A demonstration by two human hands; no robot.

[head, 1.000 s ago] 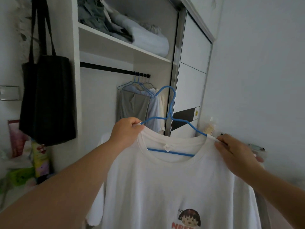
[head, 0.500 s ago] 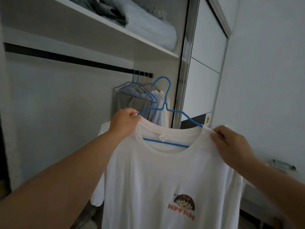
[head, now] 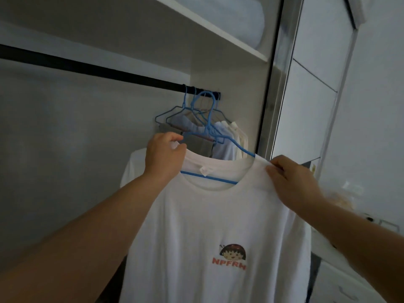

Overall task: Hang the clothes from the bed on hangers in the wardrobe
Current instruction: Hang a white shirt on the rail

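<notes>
A white T-shirt (head: 209,219) with a cartoon print hangs on a blue wire hanger (head: 240,148), held up in front of the wardrobe. My left hand (head: 162,155) grips the shirt's left shoulder and the hanger end under it. My right hand (head: 290,180) pinches the right shoulder. The hanger's hook sits just below the black rail (head: 87,69), near its right end; whether it touches the rail I cannot tell.
Several clothes on hangers (head: 220,136) crowd the rail's right end. A shelf (head: 218,33) with folded bedding lies above. The sliding door frame (head: 275,84) stands to the right. The rail's left stretch is bare.
Both hands lifted the shirt and hanger up and closer to the rail's right end. The view moved nearer the wardrobe, so the black bag at left is out of sight.
</notes>
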